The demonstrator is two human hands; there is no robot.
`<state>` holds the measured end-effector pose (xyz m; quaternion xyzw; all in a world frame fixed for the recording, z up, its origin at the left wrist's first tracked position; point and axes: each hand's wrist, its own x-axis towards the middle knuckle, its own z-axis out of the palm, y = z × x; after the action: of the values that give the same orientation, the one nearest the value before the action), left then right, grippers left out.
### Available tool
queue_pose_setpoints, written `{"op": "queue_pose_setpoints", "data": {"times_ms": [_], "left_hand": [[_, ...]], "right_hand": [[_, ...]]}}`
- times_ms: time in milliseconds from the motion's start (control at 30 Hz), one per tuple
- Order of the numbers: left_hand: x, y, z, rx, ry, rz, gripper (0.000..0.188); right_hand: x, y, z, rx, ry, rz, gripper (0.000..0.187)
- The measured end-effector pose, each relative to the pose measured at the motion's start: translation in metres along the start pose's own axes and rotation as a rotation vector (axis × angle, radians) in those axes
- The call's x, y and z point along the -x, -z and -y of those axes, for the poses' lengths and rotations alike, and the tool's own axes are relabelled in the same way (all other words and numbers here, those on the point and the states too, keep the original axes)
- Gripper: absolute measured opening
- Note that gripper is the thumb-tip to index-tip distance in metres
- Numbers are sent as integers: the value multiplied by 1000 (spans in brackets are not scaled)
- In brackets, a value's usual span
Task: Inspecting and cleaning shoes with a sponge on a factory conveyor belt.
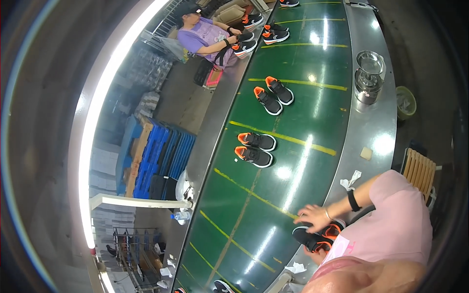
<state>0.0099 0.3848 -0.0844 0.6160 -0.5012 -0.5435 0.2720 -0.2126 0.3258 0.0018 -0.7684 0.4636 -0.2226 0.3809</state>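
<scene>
At the lower right, near the belt's edge, a black sports shoe with orange lining is held close to my pink shirt. My left hand is closed round its heel end from below, its fingers partly hidden by the shoe. Over the shoe is my right hand, with a bracelet and a black wristband on that arm. Its fingers are spread; whether they touch the shoe I cannot tell. A second black and orange shoe shows partly beneath my right wrist.
A green conveyor belt with yellow lines carries pairs of shoes, one pair nearest me. On the metal ledge stand a round metal device and a yellowish block. Across the belt a person in purple handles a shoe.
</scene>
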Motion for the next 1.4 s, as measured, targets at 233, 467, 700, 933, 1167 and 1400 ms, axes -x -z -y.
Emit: {"op": "queue_pose_setpoints", "data": {"times_ms": [233, 467, 700, 933, 1167, 1400], "left_hand": [[11, -13, -12, 61, -18, -90, 75], [59, -13, -5, 91, -3, -143, 75], [73, -27, 21, -18, -14, -128, 75], [66, -19, 29, 30, -32, -186, 78], [46, -6, 75, -70, -135, -148, 82], [47, -14, 76, -14, -98, -167, 81]], "right_hand": [[82, -36, -10, 253, 192, 136, 50], [76, -58, -15, 168, 255, -54, 42], [86, -42, -7, 128, 189, -140, 48], [84, -50, -5, 5, 36, -157, 59], [85, -58, -6, -10, 10, -164, 54], [95, -56, -11, -29, -24, -131, 54]]}}
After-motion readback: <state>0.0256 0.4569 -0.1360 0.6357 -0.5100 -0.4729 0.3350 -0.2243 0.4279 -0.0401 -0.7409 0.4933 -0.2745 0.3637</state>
